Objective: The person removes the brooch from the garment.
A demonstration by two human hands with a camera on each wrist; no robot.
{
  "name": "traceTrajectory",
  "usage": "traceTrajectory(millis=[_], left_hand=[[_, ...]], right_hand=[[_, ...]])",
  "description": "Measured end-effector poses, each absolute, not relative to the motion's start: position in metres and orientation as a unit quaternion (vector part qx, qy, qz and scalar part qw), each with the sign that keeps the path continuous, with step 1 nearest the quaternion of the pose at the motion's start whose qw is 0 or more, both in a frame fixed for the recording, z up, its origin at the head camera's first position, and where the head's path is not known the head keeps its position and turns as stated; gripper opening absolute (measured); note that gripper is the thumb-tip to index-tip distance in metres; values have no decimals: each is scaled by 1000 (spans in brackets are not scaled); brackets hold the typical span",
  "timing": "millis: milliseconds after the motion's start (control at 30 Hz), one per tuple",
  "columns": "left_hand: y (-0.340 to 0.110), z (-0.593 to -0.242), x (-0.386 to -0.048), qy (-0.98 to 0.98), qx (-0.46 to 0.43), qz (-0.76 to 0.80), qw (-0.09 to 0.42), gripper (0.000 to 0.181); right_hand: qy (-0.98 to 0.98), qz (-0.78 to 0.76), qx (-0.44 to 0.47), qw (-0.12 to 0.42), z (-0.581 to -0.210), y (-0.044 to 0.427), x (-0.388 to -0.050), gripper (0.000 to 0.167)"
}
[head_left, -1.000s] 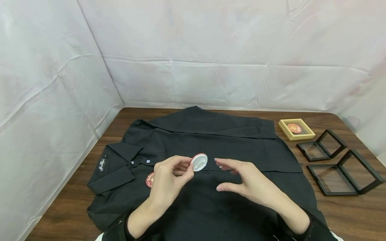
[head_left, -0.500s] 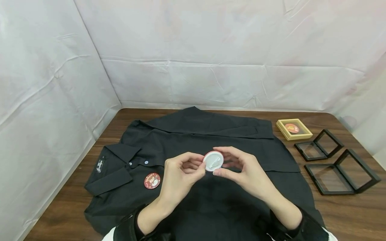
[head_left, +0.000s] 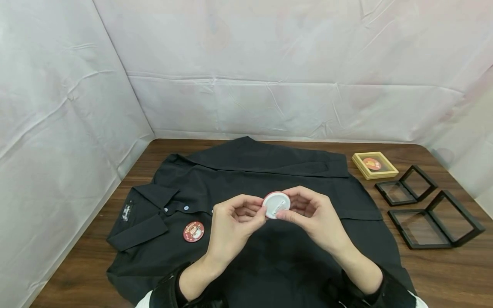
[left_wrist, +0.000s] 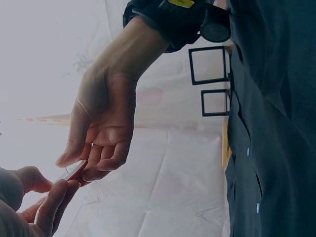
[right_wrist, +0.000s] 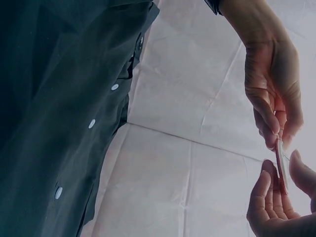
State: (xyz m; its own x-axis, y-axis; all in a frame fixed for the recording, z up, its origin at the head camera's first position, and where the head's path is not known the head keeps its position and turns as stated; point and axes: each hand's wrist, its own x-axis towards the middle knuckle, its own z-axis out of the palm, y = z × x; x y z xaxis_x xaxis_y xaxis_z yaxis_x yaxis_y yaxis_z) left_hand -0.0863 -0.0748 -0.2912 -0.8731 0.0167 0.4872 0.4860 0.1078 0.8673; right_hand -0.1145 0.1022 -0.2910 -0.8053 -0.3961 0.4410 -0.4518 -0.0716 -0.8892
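Note:
A round button badge (head_left: 275, 204) is held up over the dark shirt (head_left: 246, 252), its white back with a pin facing the head camera and its red rim showing at the top. My left hand (head_left: 236, 231) pinches its left edge between thumb and fingers. On the opposite edge, my right hand (head_left: 313, 218) pinches it too, thumb lying against the back near the pin. Edge-on in the right wrist view, the badge (right_wrist: 282, 168) sits between both hands' fingertips. A second red badge (head_left: 194, 231) lies face up on the shirt below its collar (head_left: 154, 192).
The shirt lies spread on a wooden table (head_left: 454, 273). On the right stand a yellow box (head_left: 375, 165) with a badge inside and two opened black clear-panelled frames (head_left: 406, 186). White sheeting (head_left: 246, 107) closes off the back and left.
The right hand came in from the right and took hold of the badge's right edge. The left hand shifted right with the badge, uncovering the badge on the shirt.

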Motion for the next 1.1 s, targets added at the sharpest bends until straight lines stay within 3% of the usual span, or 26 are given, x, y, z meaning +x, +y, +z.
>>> traceTrajectory(millis=[867, 1100], left_hand=[[-74, -292, -83, -704, -185, -663, 176, 10], [-74, -292, -81, -700, -192, -665, 175, 11]], right_hand=[[-654, 715, 247, -10, -296, 99, -113, 22], [-626, 731, 272, -8, -298, 99, -114, 21]])
